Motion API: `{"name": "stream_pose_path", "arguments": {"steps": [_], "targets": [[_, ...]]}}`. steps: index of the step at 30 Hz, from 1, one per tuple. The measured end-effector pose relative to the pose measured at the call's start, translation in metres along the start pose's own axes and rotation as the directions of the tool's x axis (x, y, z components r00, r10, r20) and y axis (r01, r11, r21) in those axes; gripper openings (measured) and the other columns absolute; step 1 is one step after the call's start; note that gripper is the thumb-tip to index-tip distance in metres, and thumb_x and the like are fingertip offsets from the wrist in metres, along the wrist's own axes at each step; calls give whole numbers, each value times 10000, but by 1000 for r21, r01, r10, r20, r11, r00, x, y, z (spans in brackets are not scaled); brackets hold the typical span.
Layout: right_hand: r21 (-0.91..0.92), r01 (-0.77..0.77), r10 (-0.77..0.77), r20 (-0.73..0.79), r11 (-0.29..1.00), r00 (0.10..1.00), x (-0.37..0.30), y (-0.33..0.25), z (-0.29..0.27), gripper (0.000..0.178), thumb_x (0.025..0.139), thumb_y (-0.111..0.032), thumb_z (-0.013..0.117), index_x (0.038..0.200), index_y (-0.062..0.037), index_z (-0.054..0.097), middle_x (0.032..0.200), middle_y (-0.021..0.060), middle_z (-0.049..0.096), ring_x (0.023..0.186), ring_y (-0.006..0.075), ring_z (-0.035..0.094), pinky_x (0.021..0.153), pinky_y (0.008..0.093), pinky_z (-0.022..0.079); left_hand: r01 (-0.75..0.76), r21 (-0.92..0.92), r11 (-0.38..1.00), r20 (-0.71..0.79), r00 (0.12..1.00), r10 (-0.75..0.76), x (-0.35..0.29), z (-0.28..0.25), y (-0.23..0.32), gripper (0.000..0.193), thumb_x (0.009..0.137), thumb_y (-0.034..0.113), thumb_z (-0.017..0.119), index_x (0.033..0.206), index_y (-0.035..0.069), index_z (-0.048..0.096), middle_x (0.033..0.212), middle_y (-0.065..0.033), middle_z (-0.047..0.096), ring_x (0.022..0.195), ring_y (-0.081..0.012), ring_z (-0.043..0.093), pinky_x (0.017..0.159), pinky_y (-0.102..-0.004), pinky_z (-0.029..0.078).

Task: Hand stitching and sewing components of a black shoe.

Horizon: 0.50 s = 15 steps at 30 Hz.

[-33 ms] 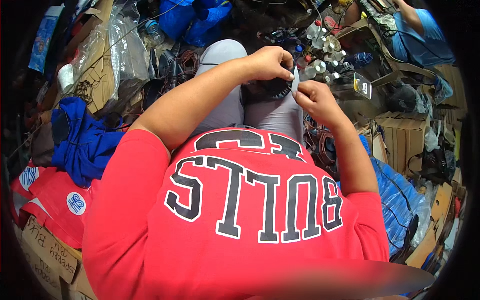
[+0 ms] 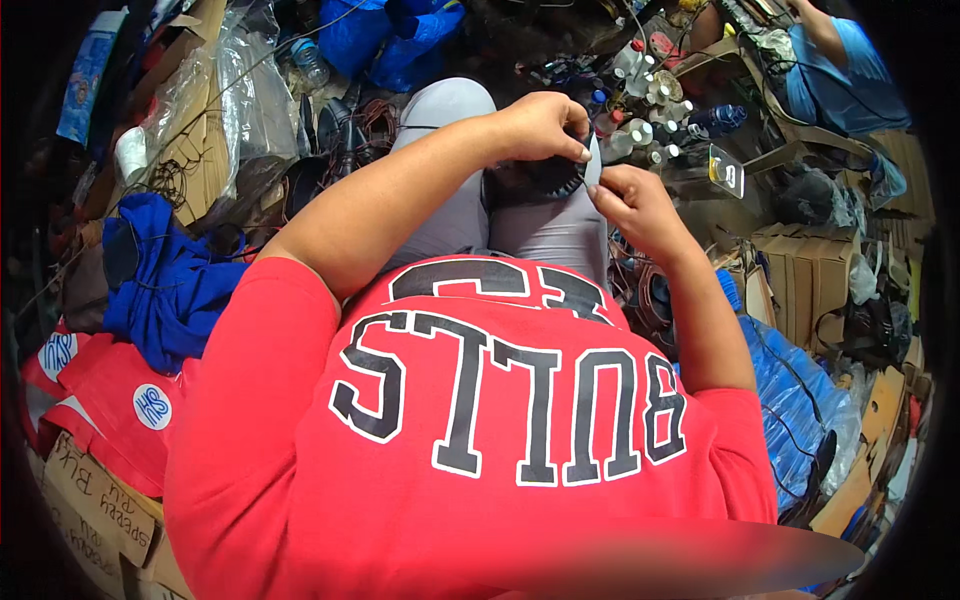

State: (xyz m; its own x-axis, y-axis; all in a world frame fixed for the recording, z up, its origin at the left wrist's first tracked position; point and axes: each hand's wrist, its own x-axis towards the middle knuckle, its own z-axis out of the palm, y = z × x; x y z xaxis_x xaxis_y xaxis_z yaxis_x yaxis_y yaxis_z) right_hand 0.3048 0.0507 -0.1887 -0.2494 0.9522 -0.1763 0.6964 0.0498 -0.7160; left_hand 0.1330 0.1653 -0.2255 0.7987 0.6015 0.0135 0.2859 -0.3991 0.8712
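Note:
Over my lap, my left hand (image 2: pixel 545 127) is closed, thumb and fingers bent down onto the upper end of a black piece with a ridged edge (image 2: pixel 558 180). It looks like part of a shoe sole, though much of it lies in shadow on my grey trouser leg. Beside it a pale grey, narrow flat piece (image 2: pixel 593 160) stands between my two hands. My right hand (image 2: pixel 640 205) is closed in a pinch close to the lower end of that pale piece. What its fingertips grip is too small to make out.
Several bottles (image 2: pixel 640 130) stand past my right knee. Blue cloth (image 2: pixel 165 280) and a red bag (image 2: pixel 120 410) lie at left. Cardboard boxes (image 2: pixel 805 270) and blue plastic wrap (image 2: pixel 785 380) are at right. Another person's hand (image 2: pixel 820 35) shows at the far right.
My right hand has shifted very slightly to the right. My left hand stays in place on the black piece.

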Motion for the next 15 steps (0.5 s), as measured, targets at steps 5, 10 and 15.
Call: {"name": "stream_pose_path", "arguments": {"steps": [5, 10, 15], "targets": [[390, 25, 48, -176, 920, 983, -30, -14, -14, 297, 857, -133, 579, 620, -14, 445, 594, -4, 377, 558, 81, 358, 499, 277, 310, 129, -41, 991, -39, 991, -131, 4, -6, -15, 257, 687, 230, 768, 800, 37, 641, 730, -37, 615, 722, -138, 555, 692, -291, 440], [180, 97, -49, -253, 979, 966, -23, -12, -19, 100, 835, -112, 622, 889, -32, 649, 673, 13, 495, 623, 94, 474, 565, 245, 389, 111, -346, 932, 195, 980, -44, 3, -25, -22, 227, 778, 197, 704, 918, 24, 662, 820, -5, 634, 811, -97, 554, 795, -257, 429], [-104, 72, -91, -190, 992, 978, 0, 0, -8, 200, 813, -96, 612, 1001, -100, 680, 753, 78, 561, 669, 201, 568, 614, 299, 442, 143, -227, 963, 235, 968, -89, 1, -29, -18, 266, 789, 143, 675, 1030, 32, 670, 956, -44, 666, 893, -115, 583, 878, -263, 419]]}}
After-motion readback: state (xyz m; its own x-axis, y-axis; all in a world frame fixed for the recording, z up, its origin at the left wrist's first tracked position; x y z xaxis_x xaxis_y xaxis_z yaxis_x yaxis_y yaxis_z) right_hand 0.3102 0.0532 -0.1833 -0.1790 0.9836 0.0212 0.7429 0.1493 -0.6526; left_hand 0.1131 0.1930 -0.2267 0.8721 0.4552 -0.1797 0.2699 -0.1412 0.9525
